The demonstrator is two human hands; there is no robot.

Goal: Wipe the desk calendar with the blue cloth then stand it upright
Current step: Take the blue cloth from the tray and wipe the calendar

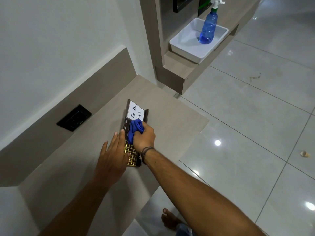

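The desk calendar (132, 154) lies flat on the beige desk (170, 116). It is dark with a gold date grid near me and a white "To Do List" pad at its far end. My right hand (144, 136) is shut on the bunched blue cloth (135, 129) and presses it onto the calendar's middle. Fingers together and flat, my left hand (113, 150) rests on the desk against the calendar's left edge, holding it still.
A black wall socket (74, 117) sits on the beige backsplash to the left. On a lower shelf at the far right, a white tray (184, 46) holds a blue spray bottle (208, 28). The desk's right edge drops to a tiled floor, where my bare foot (170, 220) stands.
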